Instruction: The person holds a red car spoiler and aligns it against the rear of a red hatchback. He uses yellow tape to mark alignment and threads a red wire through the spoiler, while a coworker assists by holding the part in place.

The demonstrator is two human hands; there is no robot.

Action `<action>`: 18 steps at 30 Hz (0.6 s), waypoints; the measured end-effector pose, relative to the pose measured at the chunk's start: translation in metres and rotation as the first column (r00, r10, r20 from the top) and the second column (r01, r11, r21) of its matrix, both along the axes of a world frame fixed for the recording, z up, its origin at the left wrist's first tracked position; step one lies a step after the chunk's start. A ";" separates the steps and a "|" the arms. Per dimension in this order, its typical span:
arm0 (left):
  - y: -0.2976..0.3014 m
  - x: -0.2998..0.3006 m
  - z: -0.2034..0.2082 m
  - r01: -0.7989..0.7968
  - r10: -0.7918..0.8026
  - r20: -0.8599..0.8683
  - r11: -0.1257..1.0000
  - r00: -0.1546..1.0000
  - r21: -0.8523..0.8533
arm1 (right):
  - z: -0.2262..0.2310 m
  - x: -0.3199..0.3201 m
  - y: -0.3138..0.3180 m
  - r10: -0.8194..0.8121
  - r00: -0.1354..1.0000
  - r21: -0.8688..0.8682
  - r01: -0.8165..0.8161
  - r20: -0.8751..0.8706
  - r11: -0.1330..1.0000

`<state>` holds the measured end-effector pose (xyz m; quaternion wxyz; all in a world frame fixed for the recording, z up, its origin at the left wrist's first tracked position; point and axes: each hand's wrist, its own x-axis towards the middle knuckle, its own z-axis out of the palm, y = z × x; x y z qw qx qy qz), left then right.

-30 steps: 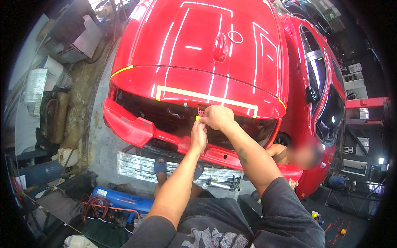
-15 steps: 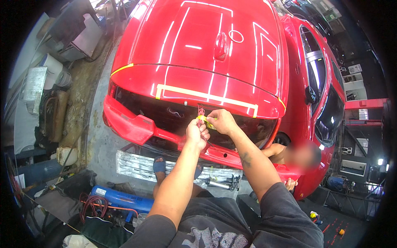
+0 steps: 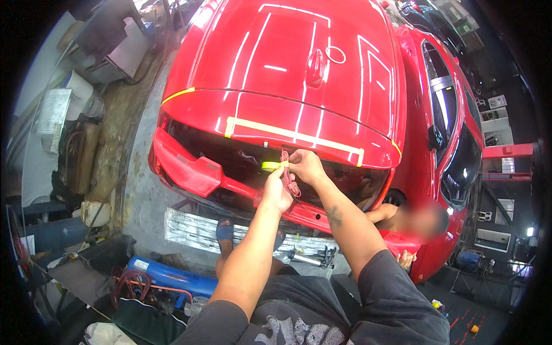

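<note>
A looped bundle of thin red wires point(image 3: 291, 183) hangs below the rear edge of a red car's roof point(image 3: 259, 109). Yellow tape runs across the bundle, and its roll point(image 3: 269, 165) sticks out on the left side. My left hand point(image 3: 278, 193) is closed, its thumb and fingertips pinching the wires from below, right beside the roll. From the right, my right hand point(image 3: 308, 167) has curled fingers closed on the bundle at the taped spot; its fingertips are partly hidden. A strip of yellow tape point(image 3: 296, 135) sticks along the roof edge above both hands.
Below the hands, a red spoiler-like panel point(image 3: 187, 169) spans the car's rear. Another person point(image 3: 382, 214) crouches at its right end, a hand on the red bodywork. A second red car point(image 3: 445, 126) stands close by. Blue cylinder point(image 3: 172, 275) and cables lie lower left.
The yellow tape roll has passed from my right hand to the left side of the wire bundle. More of the looped wires now shows between my hands. The view has shifted slightly.
</note>
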<state>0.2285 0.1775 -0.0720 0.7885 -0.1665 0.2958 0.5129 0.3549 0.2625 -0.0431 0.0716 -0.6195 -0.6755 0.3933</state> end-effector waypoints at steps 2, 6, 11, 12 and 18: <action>-0.005 0.005 -0.007 -0.079 0.081 -0.171 0.997 0.982 0.023 | 0.024 -0.008 -0.006 0.070 0.974 0.149 -0.103 0.214 0.983; -0.009 0.009 0.000 -0.108 0.119 -0.305 0.993 0.945 0.053 | 0.074 -0.028 0.003 0.010 0.965 0.519 -0.149 0.262 0.842; -0.002 0.024 -0.017 -0.105 0.126 -0.478 0.992 0.869 0.071 | 0.076 -0.086 -0.001 0.505 0.686 0.121 -0.647 0.524 0.753; -0.002 0.026 0.016 -0.201 0.167 -0.484 0.980 0.859 -0.017 | 0.067 -0.089 -0.001 0.579 0.634 -0.032 -0.659 0.512 0.751; -0.004 0.024 -0.035 -0.189 0.220 -0.478 0.976 0.850 0.113 | 0.092 -0.051 -0.004 0.332 0.941 0.127 -0.322 -0.069 0.938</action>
